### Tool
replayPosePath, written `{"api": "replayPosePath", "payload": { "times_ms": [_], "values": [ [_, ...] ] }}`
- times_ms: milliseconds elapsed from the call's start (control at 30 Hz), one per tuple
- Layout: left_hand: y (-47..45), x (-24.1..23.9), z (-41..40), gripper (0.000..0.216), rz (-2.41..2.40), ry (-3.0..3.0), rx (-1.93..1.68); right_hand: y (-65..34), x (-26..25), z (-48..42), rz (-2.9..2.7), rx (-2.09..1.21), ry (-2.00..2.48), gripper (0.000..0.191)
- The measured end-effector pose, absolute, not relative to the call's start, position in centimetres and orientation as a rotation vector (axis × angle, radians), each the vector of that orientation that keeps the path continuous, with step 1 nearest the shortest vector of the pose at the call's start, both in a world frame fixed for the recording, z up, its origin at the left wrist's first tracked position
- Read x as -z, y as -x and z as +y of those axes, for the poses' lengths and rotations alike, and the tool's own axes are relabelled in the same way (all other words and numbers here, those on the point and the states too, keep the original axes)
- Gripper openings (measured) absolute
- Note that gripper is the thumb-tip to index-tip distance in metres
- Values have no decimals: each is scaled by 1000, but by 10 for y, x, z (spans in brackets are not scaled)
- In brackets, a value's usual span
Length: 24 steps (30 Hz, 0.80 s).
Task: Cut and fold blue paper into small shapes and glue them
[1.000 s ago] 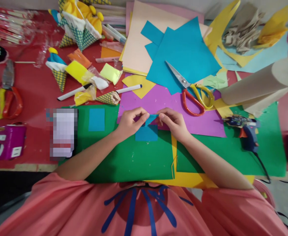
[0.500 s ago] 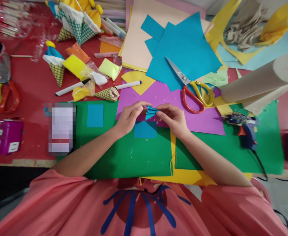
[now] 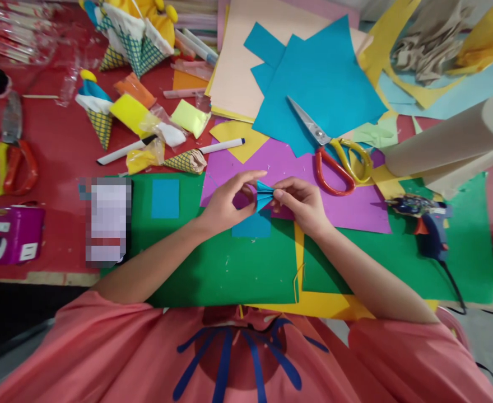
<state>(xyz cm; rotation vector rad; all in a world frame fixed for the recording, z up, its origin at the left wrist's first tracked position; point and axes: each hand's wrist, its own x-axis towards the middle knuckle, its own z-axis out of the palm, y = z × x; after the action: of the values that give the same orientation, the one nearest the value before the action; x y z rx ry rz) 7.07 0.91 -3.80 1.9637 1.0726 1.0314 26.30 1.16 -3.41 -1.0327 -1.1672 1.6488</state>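
A small blue pleated paper piece (image 3: 264,195) is held above the table between both hands. My right hand (image 3: 300,204) pinches its narrow end. My left hand (image 3: 225,204) has thumb and forefinger closed on its wider, fanned side. Below them a blue paper rectangle (image 3: 252,225) lies on the green sheet (image 3: 229,263), and a second blue rectangle (image 3: 165,198) lies further left. A purple sheet (image 3: 297,168) lies just behind the hands.
Red-and-yellow scissors (image 3: 334,154) lie on big blue sheets (image 3: 326,84) at the back. A blue glue gun (image 3: 429,226) sits right, a cardboard roll (image 3: 448,145) above it. Markers, paper cones (image 3: 99,120), another pair of scissors (image 3: 7,162) and a purple box (image 3: 9,232) lie left.
The blue piece was a flatter folded strip between the hands; now it is gathered into a pleated fan, pinched at one end by my right hand.
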Motion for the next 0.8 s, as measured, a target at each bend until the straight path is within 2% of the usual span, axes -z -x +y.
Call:
{"api": "replayPosePath", "payload": {
  "times_ms": [67, 133, 267, 433, 600, 800],
  "values": [
    [-69, 35, 10, 27, 1045, -2056, -1024, -263, 33, 11, -1180, -1647, 1061, 24],
    [-68, 34, 11, 19, 1015, -2110, -1047, -264, 33, 11, -1186, -1640, 1083, 24],
    [-68, 34, 9, 22, 994, -2150, -1072, -264, 33, 10, -1192, -1643, 1113, 24],
    [-71, 32, 9, 10, 1028, -2147, -1113, -263, 32, 10, -1205, -1623, 1085, 26],
    [-71, 30, 9, 10, 1018, -2106, -1181, -264, 34, 11, -1208, -1629, 1017, 24],
    [-72, 31, 6, 14, 1172, -1723, -1121, -267, 33, 12, -1210, -1647, 1007, 22]
  ]
}}
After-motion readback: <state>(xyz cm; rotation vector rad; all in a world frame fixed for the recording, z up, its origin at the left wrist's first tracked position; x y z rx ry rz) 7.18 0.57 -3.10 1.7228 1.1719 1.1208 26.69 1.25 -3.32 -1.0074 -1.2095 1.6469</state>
